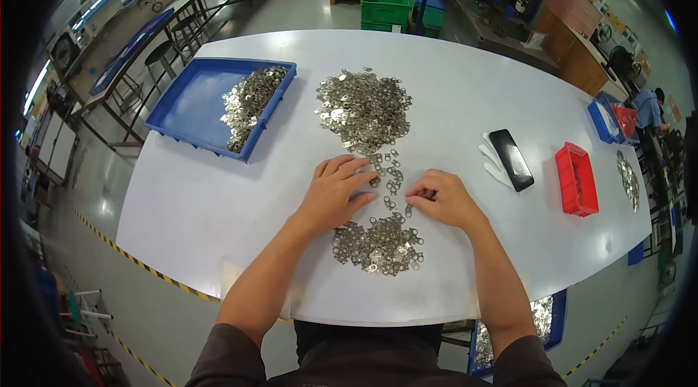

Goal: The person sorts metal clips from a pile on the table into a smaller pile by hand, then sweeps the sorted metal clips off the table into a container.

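Small flat metal pieces with ring-shaped ends lie in a large far pile (363,107) and a smaller near pile (379,247) on the white table (218,220). Between the piles runs a loose trail of the same pieces (393,174). My left hand (336,194) rests at the left of this trail, fingers spread, its fingertips by a few pieces. To the right of the trail, my right hand (440,198) has its fingers curled and thumb and forefinger pinched. One metal piece (408,211) shows at those fingertips; whether it is gripped is unclear.
A blue tray (185,100) at the left holds more metal pieces. At the right are a phone (511,160), white gloves (494,163), a red bin (595,194) and another pile (627,180). Another blue tray (560,320) sits below the table edge. A person (647,109) works far right.
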Available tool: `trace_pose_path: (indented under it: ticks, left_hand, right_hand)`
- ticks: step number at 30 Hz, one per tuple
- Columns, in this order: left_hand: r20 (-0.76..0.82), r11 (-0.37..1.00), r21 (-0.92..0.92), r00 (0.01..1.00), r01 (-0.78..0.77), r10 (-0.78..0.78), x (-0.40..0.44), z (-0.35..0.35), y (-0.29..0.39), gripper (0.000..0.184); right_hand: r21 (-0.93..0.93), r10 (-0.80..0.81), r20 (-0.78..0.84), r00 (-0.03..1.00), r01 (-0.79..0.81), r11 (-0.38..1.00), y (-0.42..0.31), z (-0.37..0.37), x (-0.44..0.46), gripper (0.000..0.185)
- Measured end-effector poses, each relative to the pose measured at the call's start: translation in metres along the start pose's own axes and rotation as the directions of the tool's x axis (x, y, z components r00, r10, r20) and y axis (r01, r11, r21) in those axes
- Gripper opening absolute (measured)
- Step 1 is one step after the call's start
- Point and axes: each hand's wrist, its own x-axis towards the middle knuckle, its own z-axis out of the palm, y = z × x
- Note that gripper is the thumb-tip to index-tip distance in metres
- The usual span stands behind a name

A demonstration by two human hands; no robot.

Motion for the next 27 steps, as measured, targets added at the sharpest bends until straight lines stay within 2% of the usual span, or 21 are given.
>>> trace_pose_path:
  ticks: [4, 7, 8, 10, 11, 13, 14, 17, 20, 26, 27]
  left_hand:
    - [0.008, 0.998, -0.062, 1.0, 0.005, -0.005, -0.001, -0.01, 0.0, 0.033]
    - [-0.062, 0.988, -0.151, 0.997, 0.035, -0.045, 0.002, -0.015, -0.002, 0.022]
    - [-0.092, 0.981, -0.186, 0.993, 0.049, -0.067, 0.003, -0.016, -0.003, 0.019]
    - [-0.028, 0.968, -0.173, 0.981, 0.182, -0.19, 0.003, -0.018, -0.002, 0.015]
    - [0.002, 0.955, -0.163, 0.968, 0.249, -0.252, 0.002, -0.019, -0.002, 0.013]
    - [-0.014, 0.95, -0.165, 0.963, 0.264, -0.27, 0.003, -0.018, -0.001, 0.012]
    - [-0.019, 0.948, -0.166, 0.96, 0.271, -0.278, 0.003, -0.017, 0.0, 0.011]
    - [-0.062, 0.974, -0.114, 0.977, 0.195, -0.203, 0.004, -0.014, 0.007, 0.01]
    - [-0.056, 0.977, -0.053, 0.976, 0.209, -0.211, 0.005, -0.009, 0.014, 0.01]
    - [0.075, 0.978, -0.153, 0.989, 0.138, -0.128, 0.001, -0.015, 0.005, 0.011]
    - [0.075, 0.963, -0.22, 0.987, 0.157, -0.144, 0.002, -0.016, 0.004, 0.012]
  right_hand:
    - [-0.022, -0.032, 0.178, 0.984, 0.037, 0.999, -0.008, -0.007, -0.003, 0.009]
    - [-0.016, -0.025, 0.141, 0.99, 0.028, 0.999, -0.011, -0.006, -0.003, 0.01]
    - [-0.035, -0.033, 0.081, 0.996, 0.035, 0.999, -0.011, 0.0, -0.004, 0.011]
    - [-0.084, -0.063, -0.039, 0.997, 0.059, 0.995, -0.013, 0.01, -0.003, 0.012]
    - [-0.136, -0.118, -0.038, 0.992, 0.112, 0.984, -0.013, 0.015, -0.002, 0.012]
    - [-0.236, -0.225, -0.029, 0.974, 0.212, 0.948, -0.012, 0.024, 0.0, 0.01]
    - [-0.229, -0.221, -0.024, 0.975, 0.21, 0.951, -0.011, 0.024, 0.0, 0.011]
    - [-0.186, -0.182, 0.007, 0.983, 0.18, 0.966, -0.014, 0.019, -0.001, 0.011]
    - [-0.124, -0.113, 0.061, 0.992, 0.12, 0.985, -0.021, 0.01, 0.0, 0.006]
    - [-0.025, -0.064, 0.089, 0.994, 0.066, 0.998, -0.023, 0.005, 0.0, 0.009]
    - [0.005, -0.048, 0.098, 0.994, 0.048, 0.999, -0.022, 0.004, 0.0, 0.009]
